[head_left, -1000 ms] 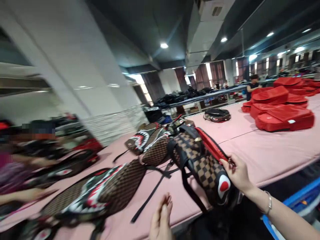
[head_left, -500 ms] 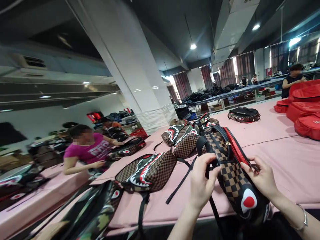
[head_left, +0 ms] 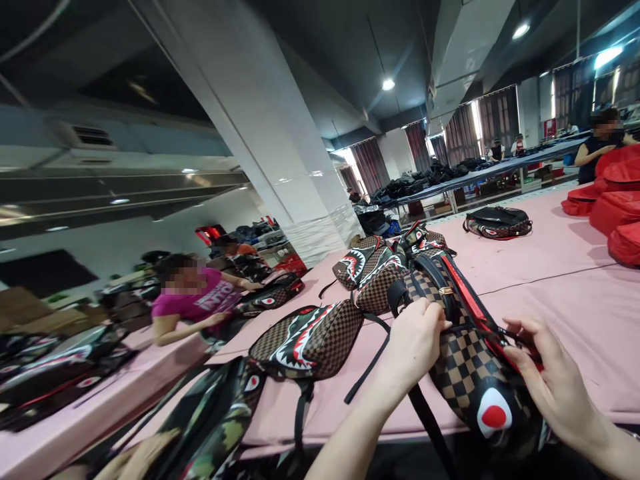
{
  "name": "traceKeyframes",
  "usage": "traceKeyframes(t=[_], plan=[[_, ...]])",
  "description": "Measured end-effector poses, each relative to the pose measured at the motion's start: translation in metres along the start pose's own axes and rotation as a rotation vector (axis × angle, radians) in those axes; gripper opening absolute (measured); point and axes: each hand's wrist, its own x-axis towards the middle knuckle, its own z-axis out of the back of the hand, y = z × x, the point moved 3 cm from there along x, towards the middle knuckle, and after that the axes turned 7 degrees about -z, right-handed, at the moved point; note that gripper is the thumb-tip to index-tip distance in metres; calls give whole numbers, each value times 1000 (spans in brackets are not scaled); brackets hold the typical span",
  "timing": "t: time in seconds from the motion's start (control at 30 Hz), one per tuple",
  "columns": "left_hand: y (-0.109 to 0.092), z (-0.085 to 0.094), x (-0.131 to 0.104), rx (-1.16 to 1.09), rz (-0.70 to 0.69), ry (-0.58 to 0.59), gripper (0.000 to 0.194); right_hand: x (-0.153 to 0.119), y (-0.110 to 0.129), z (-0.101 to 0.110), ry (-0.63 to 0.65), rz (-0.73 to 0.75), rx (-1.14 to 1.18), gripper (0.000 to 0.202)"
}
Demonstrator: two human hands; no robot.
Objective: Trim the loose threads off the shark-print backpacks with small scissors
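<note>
A brown-and-black checkered backpack [head_left: 465, 360] with a red-and-white eye patch lies on its side in front of me, at the edge of the pink table. Its zip opening shows a red lining along the right. My left hand [head_left: 417, 337] is closed on the bag's left side, by the black strap; its fingertips are partly hidden. On the right, my right hand [head_left: 557, 383] has thumb and fingers pinched around the edge of the red-lined opening, near the eye end. Exactly which bit of edge or zip it pinches is hard to see.
More shark-mouth backpacks [head_left: 313, 340] lie on the pink table [head_left: 565, 300] to the left and behind. A camouflage backpack [head_left: 220, 420] sits front left, with another person's hand [head_left: 145, 457] beside it. Red bags [head_left: 627, 207] are piled far right. A co-worker [head_left: 200, 300] stands left.
My left hand has gone from a loose, spread grip to a closed one on the bag's side. My right hand has shifted slightly right and down along the opening. The view has turned slightly left.
</note>
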Motion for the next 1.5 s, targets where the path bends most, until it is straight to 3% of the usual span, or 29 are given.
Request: traceKeyframes(t=[0.13,0.3,0.47,0.73,0.93,1.03,1.17,1.2,1.27,1.37,1.5], plan=[[4,-6,-7,-114,32,-133,13,-7,10,-11,54,137,-44,20],[3,-9,-5,-176,32,-186,17,-3,3,-28,-41,170,-282,20],[0,-12,0,-204,11,-216,18,3,7,-30,-100,238,-419,22],[-5,-14,7,-167,-15,-205,19,6,3,-27,-12,219,-386,21],[-11,-11,6,-256,-26,-245,21,6,-5,-18,-20,187,-268,14],[7,-10,11,-448,31,-348,29,3,-6,-11,33,127,-139,12],[69,-28,22,-553,286,-539,28,-11,-1,-12,130,155,-110,27],[85,-38,24,-566,365,-527,26,-16,0,-15,150,193,-144,37],[109,-64,24,-684,459,-395,25,-25,-1,-23,160,249,-218,57],[122,-95,12,-790,490,-305,28,-26,-10,-32,144,192,-254,61],[111,-105,-15,-832,554,-403,36,-3,-37,-23,176,77,-152,51]])
